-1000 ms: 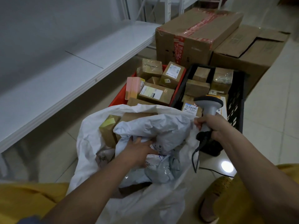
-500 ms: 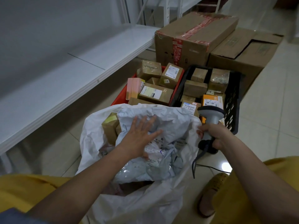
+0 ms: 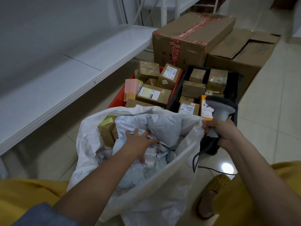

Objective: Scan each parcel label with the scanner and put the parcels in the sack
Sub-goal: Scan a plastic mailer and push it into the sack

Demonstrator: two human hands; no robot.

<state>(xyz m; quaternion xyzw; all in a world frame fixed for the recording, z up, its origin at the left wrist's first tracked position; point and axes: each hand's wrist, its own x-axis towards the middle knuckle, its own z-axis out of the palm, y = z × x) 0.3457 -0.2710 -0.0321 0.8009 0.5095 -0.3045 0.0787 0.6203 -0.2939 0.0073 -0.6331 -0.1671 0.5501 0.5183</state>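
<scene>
A big white sack [image 3: 91,144] stands open on the floor in front of me. Inside it lie a grey poly mailer parcel [image 3: 164,128] with a printed label and a brown box [image 3: 106,130] at the left. My left hand [image 3: 140,141] rests flat on the mailer's label, fingers spread, gripping nothing. My right hand [image 3: 223,132] grips the handle of the grey scanner [image 3: 220,107] and also pinches the sack's right rim. The scanner's head points away from me, over the black crate.
A red crate [image 3: 114,101] and a black crate [image 3: 232,97] full of brown labelled parcels stand just beyond the sack. Two large cardboard cartons [image 3: 192,38] sit behind them. A low white shelf [image 3: 65,75] runs along the left. The scanner's cable [image 3: 195,160] trails on the tiled floor.
My left hand let go of the grey mailer and now lies open and flat on it, lower in the sack. My right hand with the scanner moved to the sack's rim.
</scene>
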